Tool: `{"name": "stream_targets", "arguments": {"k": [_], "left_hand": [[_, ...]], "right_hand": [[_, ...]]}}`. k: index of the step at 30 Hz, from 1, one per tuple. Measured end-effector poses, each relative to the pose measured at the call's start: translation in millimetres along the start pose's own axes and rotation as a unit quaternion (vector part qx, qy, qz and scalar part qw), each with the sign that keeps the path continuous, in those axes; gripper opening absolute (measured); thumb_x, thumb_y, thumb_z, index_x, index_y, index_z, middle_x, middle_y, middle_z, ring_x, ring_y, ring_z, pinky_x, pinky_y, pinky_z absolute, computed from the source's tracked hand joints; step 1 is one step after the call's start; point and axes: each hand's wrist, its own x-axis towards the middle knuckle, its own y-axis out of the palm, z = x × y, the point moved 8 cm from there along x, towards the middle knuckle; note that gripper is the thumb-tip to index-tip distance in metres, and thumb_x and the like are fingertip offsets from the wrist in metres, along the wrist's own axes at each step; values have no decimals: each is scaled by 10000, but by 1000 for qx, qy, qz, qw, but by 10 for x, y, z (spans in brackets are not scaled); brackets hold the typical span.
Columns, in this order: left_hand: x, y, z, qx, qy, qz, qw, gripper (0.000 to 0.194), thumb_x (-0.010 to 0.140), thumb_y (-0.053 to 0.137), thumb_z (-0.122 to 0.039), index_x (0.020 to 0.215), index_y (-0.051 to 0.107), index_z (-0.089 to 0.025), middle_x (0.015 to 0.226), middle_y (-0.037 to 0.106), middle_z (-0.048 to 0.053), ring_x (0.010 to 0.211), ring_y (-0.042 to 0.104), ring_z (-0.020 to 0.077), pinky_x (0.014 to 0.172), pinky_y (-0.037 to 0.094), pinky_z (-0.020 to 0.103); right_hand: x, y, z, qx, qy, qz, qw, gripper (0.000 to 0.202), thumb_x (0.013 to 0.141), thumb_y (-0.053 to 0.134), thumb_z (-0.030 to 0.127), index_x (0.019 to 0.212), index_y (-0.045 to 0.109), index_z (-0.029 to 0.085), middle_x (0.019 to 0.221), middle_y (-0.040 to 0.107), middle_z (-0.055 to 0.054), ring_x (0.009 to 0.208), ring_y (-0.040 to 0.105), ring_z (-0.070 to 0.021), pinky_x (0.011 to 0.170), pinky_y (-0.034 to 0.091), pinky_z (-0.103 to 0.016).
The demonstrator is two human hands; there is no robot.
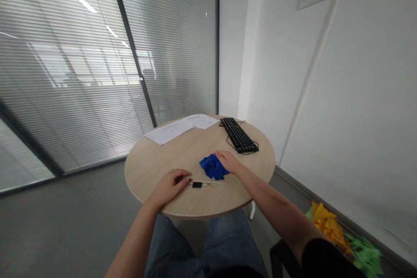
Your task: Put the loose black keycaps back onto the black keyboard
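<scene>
On the round wooden table (146,165), my right hand (229,161) rests against the right side of a crumpled blue cloth or paper (212,167), its fingers over the upper edge. My left hand (171,186) lies on the table to the left, fingers curled, the fingertips at the left end of a thin pale stick (216,182). Just below that stick lies a small black item (197,185) with a light-coloured piece at its right.
Printed sheets (172,131) lie at the back left of the table. A black keyboard (239,135) with its cable is at the back right. Orange (327,223) and green (365,254) crumpled material lies on the floor by the right wall.
</scene>
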Motion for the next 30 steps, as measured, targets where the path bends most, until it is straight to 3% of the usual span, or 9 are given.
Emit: {"name": "stream_targets", "arguments": {"k": [8, 14, 25, 30], "left_hand": [[-3, -30, -36, -12, -9, -1, 1000, 365, 943, 515, -479, 975, 775, -226, 1051, 779, 67, 983, 705, 230, 925, 533, 338], [-1, -60, -55, -6, -17, -8, 1000, 370, 935, 504, -470, 909, 776, -221, 986, 783, 62, 930, 709, 229, 876, 535, 329], [0, -61, 10, -11, -28, -18, 999, 377, 925, 513, -487, 952, 782, -223, 994, 793, 62, 927, 714, 238, 877, 547, 345], [-2, -62, 26, -13, -31, -20, 999, 374, 909, 533, -496, 980, 780, -224, 1018, 791, 61, 933, 716, 238, 869, 554, 343]], "right_hand": [[-16, 5, -34, -5, 25, 0, 1000, 619, 1050, 295, 579, 1021, 738, 147, 1030, 739, -96, 967, 649, -190, 958, 490, -306], [-2, 13, -65, 1, 30, -5, 1000, 623, 1050, 281, 581, 1078, 735, 154, 1049, 734, -95, 997, 652, -191, 984, 488, -312], [10, 21, -99, -40, 19, -12, 999, 604, 1059, 279, 555, 967, 730, 163, 884, 720, -67, 864, 629, -177, 884, 495, -285], [4, -30, -32, -82, -11, -36, 996, 523, 1056, 352, 490, 897, 725, 160, 922, 697, -77, 870, 598, -154, 904, 469, -269]]}}
